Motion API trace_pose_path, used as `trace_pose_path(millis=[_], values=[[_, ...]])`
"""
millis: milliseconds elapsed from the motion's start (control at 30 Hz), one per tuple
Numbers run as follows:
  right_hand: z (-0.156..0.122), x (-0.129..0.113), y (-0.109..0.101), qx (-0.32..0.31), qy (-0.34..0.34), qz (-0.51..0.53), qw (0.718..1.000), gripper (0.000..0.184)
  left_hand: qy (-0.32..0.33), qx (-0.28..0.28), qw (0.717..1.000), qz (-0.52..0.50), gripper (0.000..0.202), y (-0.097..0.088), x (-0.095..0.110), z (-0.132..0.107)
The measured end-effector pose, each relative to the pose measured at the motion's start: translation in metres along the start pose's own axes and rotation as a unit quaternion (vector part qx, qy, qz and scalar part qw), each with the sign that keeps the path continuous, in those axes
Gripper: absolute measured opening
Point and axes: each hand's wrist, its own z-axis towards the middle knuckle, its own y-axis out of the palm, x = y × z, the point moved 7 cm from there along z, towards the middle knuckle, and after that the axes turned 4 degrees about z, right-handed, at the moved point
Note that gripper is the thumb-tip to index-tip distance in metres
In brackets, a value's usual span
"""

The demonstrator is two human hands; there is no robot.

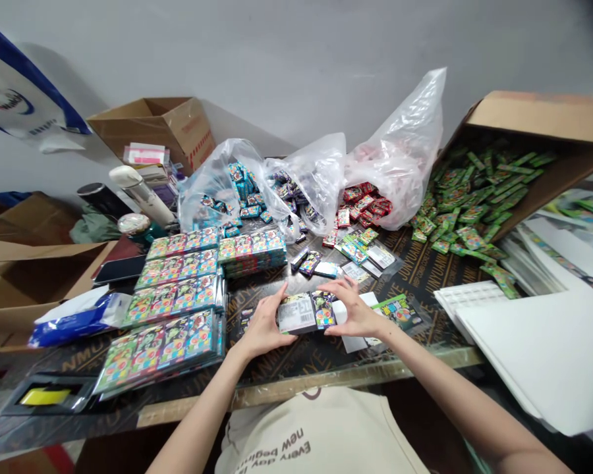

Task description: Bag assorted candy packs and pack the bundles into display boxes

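Between my two hands is a row of small printed boxes (297, 315), held just above the front part of the table. Most of it shows a pale printed side with a barcode, while its right end is dark with colourful pictures. My left hand (265, 324) is closed on the left end, thumb at the near side and fingers at the far side. On the right end, my right hand (353, 311) grips likewise with thumb and fingers. A white card (348, 343) and a green printed pack (399, 311) lie beside and partly under my right hand. Loose dark boxes (310, 263) lie just beyond.
Wrapped multicoloured packs (170, 349) stand stacked at left. Behind, clear plastic bags hold blue boxes (250, 197), purple boxes (289, 191) and red boxes (368, 204). A tipped carton (538, 118) spills green packs (469, 204) at right, near white sheets (518, 342).
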Motion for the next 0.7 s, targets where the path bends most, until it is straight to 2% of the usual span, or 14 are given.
trace_pose_path(millis=[267, 333, 400, 467, 567, 633, 700], values=[[0.004, 0.004, 0.016, -0.054, 0.003, 0.002, 0.999, 0.09, -0.005, -0.007, 1.0, 0.013, 0.104, 0.005, 0.0, -0.001], [0.003, 0.004, 0.014, -0.012, 0.015, -0.013, 1.0, 0.097, -0.017, -0.001, 1.0, 0.008, 0.102, 0.004, -0.002, 0.0], [0.0, 0.003, 0.008, 0.065, 0.043, -0.017, 0.997, 0.097, -0.035, 0.015, 0.999, 0.003, 0.101, 0.001, -0.005, 0.002], [-0.004, 0.0, 0.008, 0.093, 0.053, 0.002, 0.994, 0.085, -0.045, 0.027, 0.999, -0.001, 0.101, 0.0, -0.007, 0.004], [0.002, 0.001, 0.015, 0.045, 0.023, 0.025, 0.998, 0.06, -0.044, 0.018, 0.999, -0.006, 0.104, 0.005, -0.008, 0.008], [0.016, 0.023, 0.001, 0.091, 0.038, -0.011, 0.995, 0.048, -0.05, 0.012, 0.999, 0.001, 0.104, 0.01, -0.009, 0.008], [0.034, 0.063, -0.025, 0.187, 0.103, -0.083, 0.973, 0.043, -0.058, 0.001, 0.998, 0.016, 0.103, 0.018, -0.012, 0.006]])
